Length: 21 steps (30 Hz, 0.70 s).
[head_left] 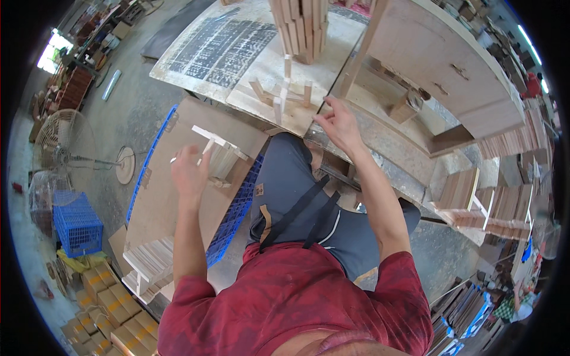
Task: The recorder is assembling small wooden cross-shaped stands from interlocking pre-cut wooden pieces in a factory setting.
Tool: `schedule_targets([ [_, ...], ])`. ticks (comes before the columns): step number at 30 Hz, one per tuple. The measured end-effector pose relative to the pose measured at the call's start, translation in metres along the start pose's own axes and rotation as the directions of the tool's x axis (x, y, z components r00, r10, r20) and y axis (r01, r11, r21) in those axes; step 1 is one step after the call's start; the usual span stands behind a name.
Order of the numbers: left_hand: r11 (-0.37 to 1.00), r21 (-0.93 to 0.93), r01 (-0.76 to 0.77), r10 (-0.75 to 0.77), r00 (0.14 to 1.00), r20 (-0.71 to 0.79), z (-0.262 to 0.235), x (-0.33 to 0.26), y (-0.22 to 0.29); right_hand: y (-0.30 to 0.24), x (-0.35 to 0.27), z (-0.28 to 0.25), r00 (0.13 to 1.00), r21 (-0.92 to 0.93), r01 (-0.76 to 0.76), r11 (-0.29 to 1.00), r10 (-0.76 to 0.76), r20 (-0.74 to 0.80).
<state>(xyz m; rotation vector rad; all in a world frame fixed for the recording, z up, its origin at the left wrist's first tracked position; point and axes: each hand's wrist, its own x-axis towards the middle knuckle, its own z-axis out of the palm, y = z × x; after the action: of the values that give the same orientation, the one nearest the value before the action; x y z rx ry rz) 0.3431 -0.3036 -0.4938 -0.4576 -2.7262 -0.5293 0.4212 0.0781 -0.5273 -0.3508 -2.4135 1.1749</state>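
Note:
My left hand (190, 173) hovers over a cardboard-topped stand on my left, fingers loosely bent and apart. Right beside its fingertips lies a small stack of wooden pieces (224, 159) with a pale crossbar (215, 137); whether the fingers touch it is unclear. My right hand (339, 124) is raised over the edge of the workbench, thumb and fingers apart with nothing visible between them. Just left of it, a small wooden frame with upright legs (284, 95) stands on the pale board (249, 89) of the bench.
A tall bundle of wooden strips (301, 26) rises at the back. On the right stands a large wooden panel assembly (451, 65), with stacked slats (487, 207) nearer me. More slats (148, 261) lie at the lower left. A fan (65, 142) and blue crate (77, 222) stand beyond.

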Motion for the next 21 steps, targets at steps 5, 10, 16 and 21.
schedule_targets([
  [5, 0.99, 0.125, -0.067, 0.034, 0.966, 0.255, 0.012, -0.017, -0.035, -0.015, -0.099, -0.112, 0.996, -0.079, 0.019, 0.997, -0.012, 0.088],
  [10, 0.954, 0.298, -0.022, -0.074, 0.948, 0.31, 0.038, -0.016, -0.092, -0.009, -0.176, -0.267, 0.946, -0.468, -0.075, 0.88, -0.086, -0.313],
  [16, 0.935, 0.35, -0.05, -0.113, 0.895, 0.431, 0.05, 0.009, -0.069, 0.027, -0.25, -0.427, 0.863, -0.758, -0.501, 0.418, 0.169, -0.476],
  [21, 0.968, 0.215, 0.131, -0.186, 0.946, 0.264, 0.032, 0.012, -0.104, 0.085, -0.238, -0.454, 0.902, -0.811, -0.414, 0.414, 0.304, -0.306],
])
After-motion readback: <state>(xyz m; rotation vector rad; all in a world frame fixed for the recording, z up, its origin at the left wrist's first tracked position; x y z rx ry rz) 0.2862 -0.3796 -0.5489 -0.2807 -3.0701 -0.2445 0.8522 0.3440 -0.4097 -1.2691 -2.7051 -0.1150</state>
